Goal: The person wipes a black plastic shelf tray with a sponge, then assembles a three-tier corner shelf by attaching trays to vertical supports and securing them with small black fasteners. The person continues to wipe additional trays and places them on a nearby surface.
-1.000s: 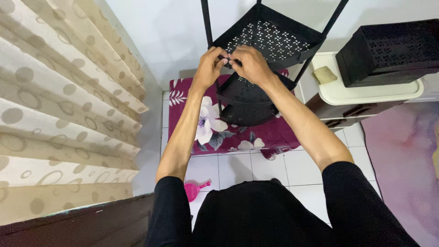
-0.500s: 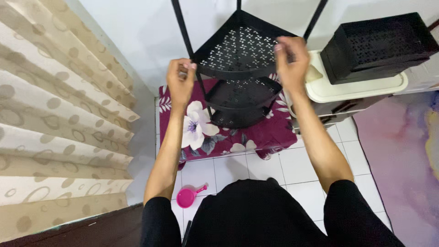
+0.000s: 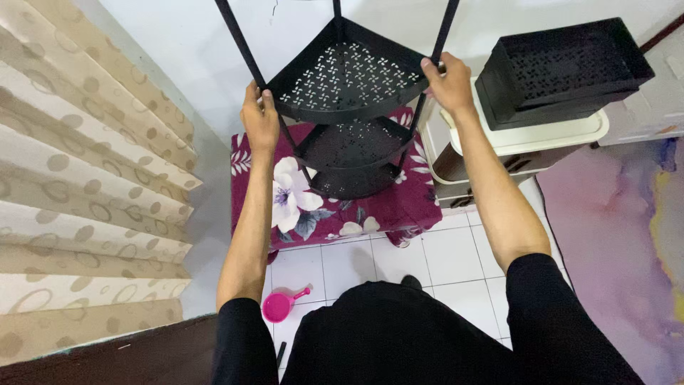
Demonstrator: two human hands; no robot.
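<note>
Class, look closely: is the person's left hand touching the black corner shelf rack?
Touching. The head view shows the left hand wrapped around the black corner shelf rack's front-left pole.

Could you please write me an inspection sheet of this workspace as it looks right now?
Surface: white tiled floor; a maroon floral cloth lies under the rack.
Job's things: black three-tier corner rack with perforated shelves, standing upright on the cloth.
Clutter: pink scoop on the tiles; black perforated basket on a cream lidded box.
Grippers: left hand grips the left post; right hand grips the right post at the top shelf.
Cables: nothing seen.
Surroundings: white wall, beige patterned curtain, purple mat.
</note>
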